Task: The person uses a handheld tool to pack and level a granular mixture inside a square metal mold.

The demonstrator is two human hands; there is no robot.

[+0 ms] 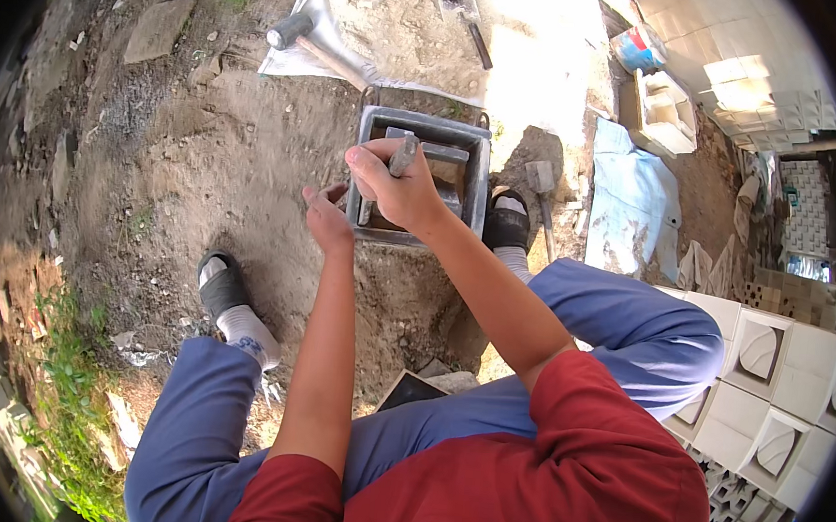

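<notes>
Right fist closed on a grey rod above the dark mould

Nearest, the person sits in a dark red short-sleeved shirt (511, 461) and blue trousers (406, 425), with white moulded blocks (754, 381) stacked to the right. The left hand (328, 218) is just beside the left wall of a dark grey rectangular frame mould (428, 123) on the ground between the feet; its fingers are loosely bent, but whether they touch or grip the wall cannot be told. The right hand (396, 190) is over the mould, wrapped tightly around a short grey rod-like tool (404, 153), whose top end sticks up out of the fist; its lower end is hidden. Right of the mould lies a grey trowel (540, 177). Beyond, a grey-headed mallet with a wooden handle (330, 58) lies across the edge of a white sheet (279, 62) bearing pale powdery material (399, 41).
</notes>
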